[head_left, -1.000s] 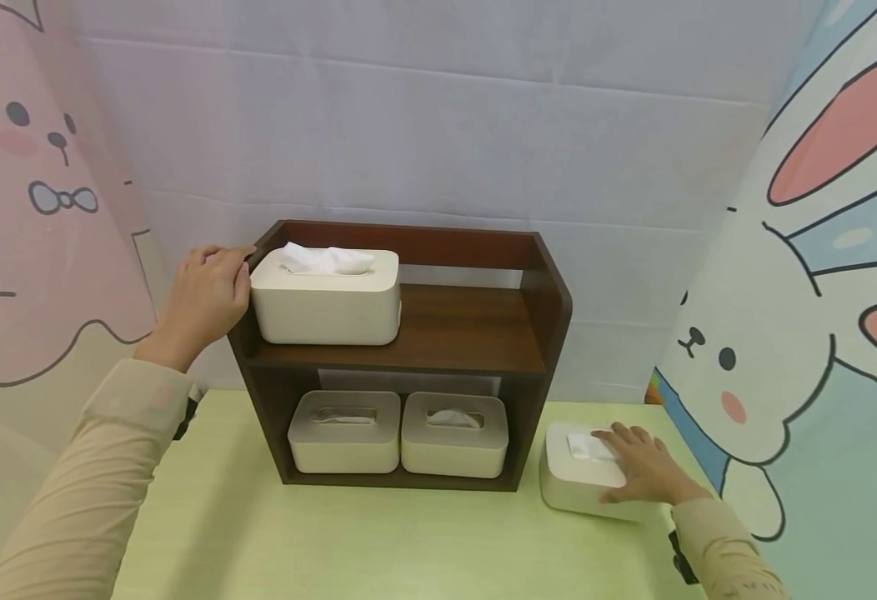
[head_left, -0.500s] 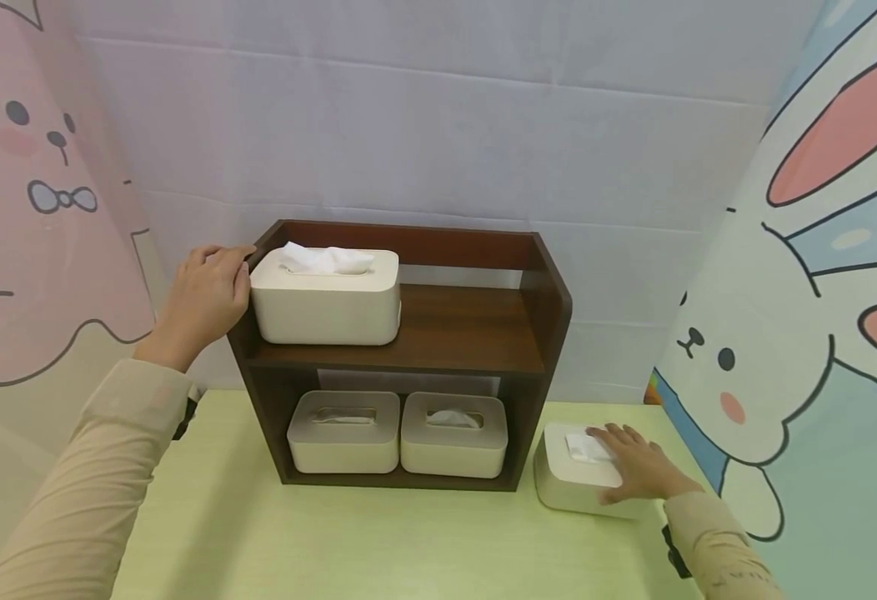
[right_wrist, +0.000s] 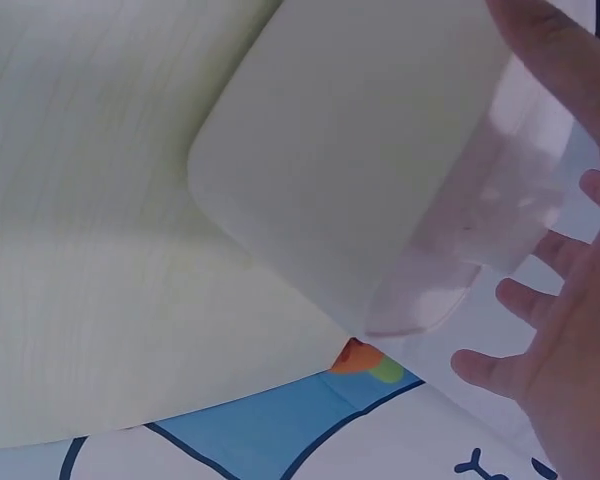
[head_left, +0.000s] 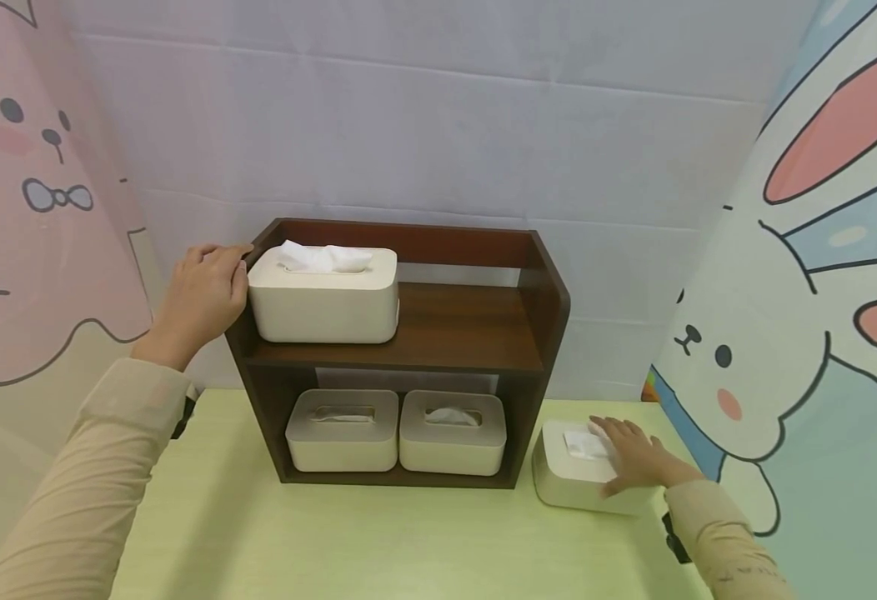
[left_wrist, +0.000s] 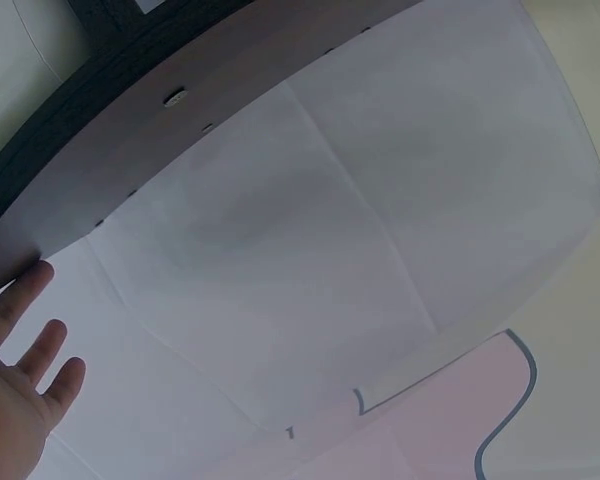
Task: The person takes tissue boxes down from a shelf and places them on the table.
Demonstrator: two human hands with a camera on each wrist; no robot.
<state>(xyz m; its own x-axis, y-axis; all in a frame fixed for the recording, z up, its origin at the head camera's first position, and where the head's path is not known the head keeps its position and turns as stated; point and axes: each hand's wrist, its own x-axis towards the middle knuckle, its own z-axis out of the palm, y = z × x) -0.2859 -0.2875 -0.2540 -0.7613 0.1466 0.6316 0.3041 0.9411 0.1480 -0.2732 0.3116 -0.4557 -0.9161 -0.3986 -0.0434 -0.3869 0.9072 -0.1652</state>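
Observation:
My left hand (head_left: 206,296) rests against the upper left side panel of a dark brown two-tier shelf (head_left: 476,321). In the left wrist view, the left hand's fingers (left_wrist: 28,295) are spread, one touching the panel's edge. A cream tissue box (head_left: 323,312) with tissue sticking out stands at the left of the upper tier. To the right of the shelf, another tissue box (head_left: 569,487) sits on the table. My right hand (head_left: 637,458) is over its right part, fingers spread; in the right wrist view the thumb (right_wrist: 565,55) lies along the box's near side.
Two more tissue boxes, a left one (head_left: 343,450) and a right one (head_left: 453,450), stand side by side on the lower tier. Behind the pale green table (head_left: 408,542) hangs a white cloth (head_left: 438,125). Rabbit-printed cloth (head_left: 769,400) borders the right side.
The tissue box beside the shelf slid slightly left with my right hand, then stayed in place. My right hand has since shifted a little rightward on it. My left hand has kept its place.

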